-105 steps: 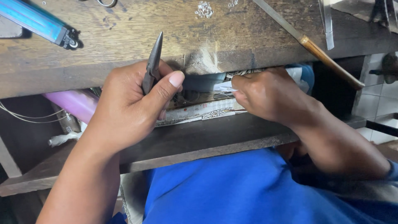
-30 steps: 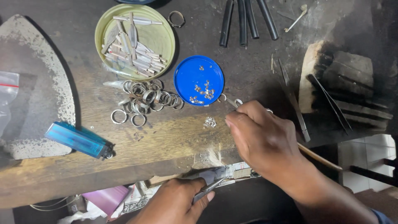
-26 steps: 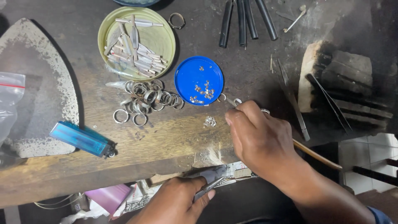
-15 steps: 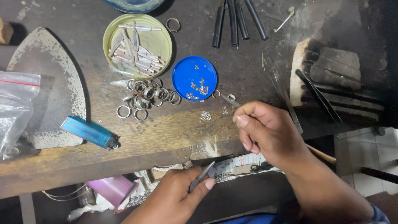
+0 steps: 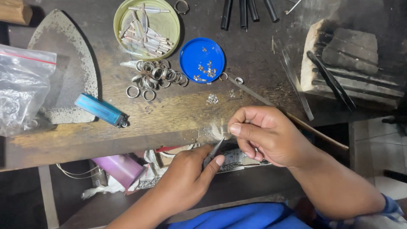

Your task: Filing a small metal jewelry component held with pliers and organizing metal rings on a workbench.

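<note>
left hand [image 5: 186,180] low at the front edge of the desk [image 5: 169,114], fingers curled shut around a slim metal tool [image 5: 213,153], probably pliers or tweezers, its tip slanting up toward the desk edge. right hand [image 5: 267,133] just above and to the right, thumb and forefinger pinched together; whether anything small sits between them cannot be told. hands close together, not plainly touching.

just above the right hand, a little cluster of tiny silver pieces [image 5: 212,99] lying on the wood. further up, a blue round lid [image 5: 202,60] holding small shiny bits, with a heap of silver rings [image 5: 154,76] just to its left, some spilled loose toward the front. beyond that, a pale green round tin [image 5: 146,27] filled with thin metal strips. near the left front, a blue lighter [image 5: 101,110] resting beside a grey, worn pad [image 5: 63,72] shaped like an iron sole. far left, a clear zip bag [image 5: 23,87] with a red seal line. along the top edge, black rods [image 5: 248,10] side by side. right side, a charred block [image 5: 352,59] with black tweezers [image 5: 330,78] lying across it, and a long thin metal strip [image 5: 296,85] beside. below the desk top, a pink cylinder [image 5: 118,169] on a lower shelf among crumpled paper.
</note>
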